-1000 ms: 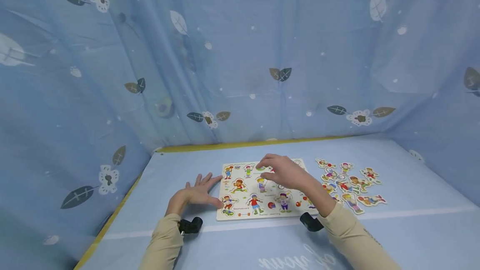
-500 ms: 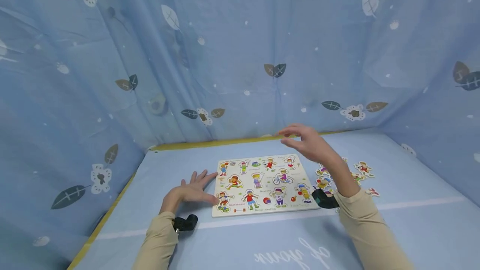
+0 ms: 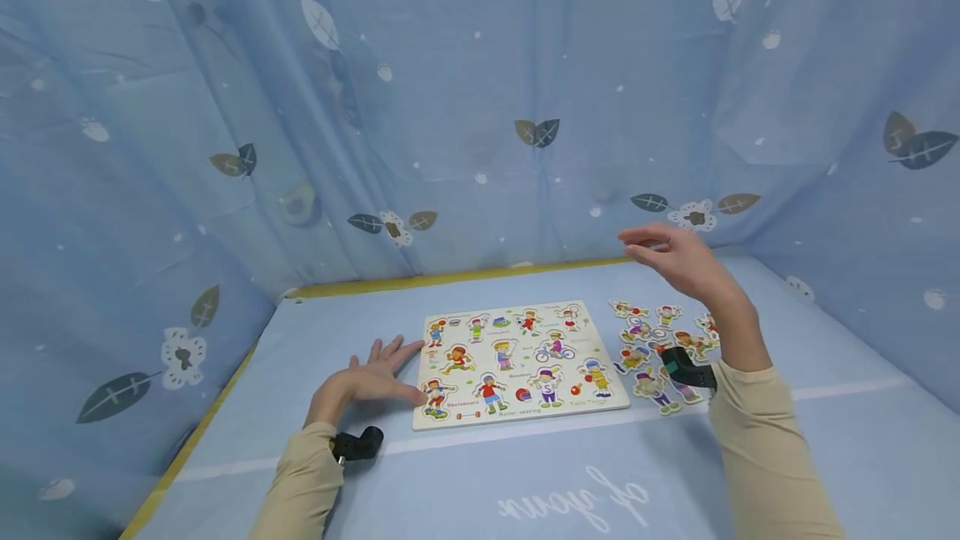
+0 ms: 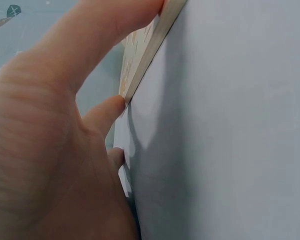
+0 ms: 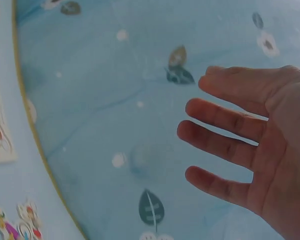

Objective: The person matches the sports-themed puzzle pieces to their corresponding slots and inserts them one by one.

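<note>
Wooden puzzle board [image 3: 517, 365] reads "Skateboard"; left hand [image 3: 367, 382] presses it flat-fingered, right hand [image 3: 675, 261] hovers spread, empty.

1. The puzzle board [image 3: 517, 361] is cream, printed with small cartoon children in red, yellow, blue and purple.
2. The loose puzzle pieces [image 3: 660, 340] carry the same bright figures.
3. The counter [image 3: 480, 473] is covered in pale blue cloth with a white stripe and white lettering.
4. The curtain [image 3: 465, 90] is light blue with grey-brown leaves, white flowers and white dots.
5. The sleeves [image 3: 765, 448] are beige.
</note>
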Demonstrator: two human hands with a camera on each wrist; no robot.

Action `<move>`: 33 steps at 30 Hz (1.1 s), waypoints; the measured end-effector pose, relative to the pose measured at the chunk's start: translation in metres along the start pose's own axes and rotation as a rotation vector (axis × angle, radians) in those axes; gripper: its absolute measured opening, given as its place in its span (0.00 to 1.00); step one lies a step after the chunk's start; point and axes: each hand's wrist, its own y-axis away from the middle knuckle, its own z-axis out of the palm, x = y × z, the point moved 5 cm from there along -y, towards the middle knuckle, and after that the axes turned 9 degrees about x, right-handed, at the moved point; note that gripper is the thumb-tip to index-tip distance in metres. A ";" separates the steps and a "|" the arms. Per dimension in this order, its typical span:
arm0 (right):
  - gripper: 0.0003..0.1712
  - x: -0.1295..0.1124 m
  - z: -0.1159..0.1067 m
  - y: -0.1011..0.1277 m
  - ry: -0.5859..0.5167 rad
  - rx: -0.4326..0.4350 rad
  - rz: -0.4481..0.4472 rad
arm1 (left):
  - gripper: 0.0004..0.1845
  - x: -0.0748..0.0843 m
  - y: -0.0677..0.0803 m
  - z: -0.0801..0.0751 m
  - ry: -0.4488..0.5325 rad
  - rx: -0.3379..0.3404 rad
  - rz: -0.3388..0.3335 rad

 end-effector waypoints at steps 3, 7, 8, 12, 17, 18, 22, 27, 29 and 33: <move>0.25 0.018 -0.015 0.005 0.043 0.028 0.061 | 0.62 -0.001 0.000 0.001 0.005 -0.003 -0.004; 0.29 0.046 -0.036 0.016 0.095 0.068 0.167 | 0.61 0.000 0.001 0.001 0.008 -0.004 -0.009; 0.30 0.053 -0.041 0.019 0.102 0.078 0.189 | 0.61 0.001 0.000 0.001 0.009 -0.003 -0.010; 0.33 0.075 -0.048 0.029 0.093 0.091 0.249 | 0.61 0.000 0.005 -0.001 0.010 0.006 -0.021; 0.34 0.094 -0.051 0.038 0.093 0.091 0.293 | 0.61 -0.001 0.007 -0.001 0.006 0.009 -0.029; 0.34 0.097 -0.052 0.039 0.098 0.084 0.303 | 0.61 -0.001 0.007 0.000 0.006 0.007 -0.031; 0.36 0.110 -0.055 0.043 0.136 0.026 0.375 | 0.61 0.001 0.005 0.000 0.016 0.008 -0.020; 0.35 0.124 -0.056 0.047 0.179 -0.023 0.418 | 0.61 0.003 0.003 -0.002 0.016 0.013 -0.014; 0.35 0.130 -0.053 0.049 0.191 -0.030 0.448 | 0.61 0.003 0.003 -0.002 0.013 0.010 -0.016; 0.35 0.141 -0.045 0.052 0.186 -0.038 0.518 | 0.61 0.004 0.005 -0.002 0.007 0.003 -0.016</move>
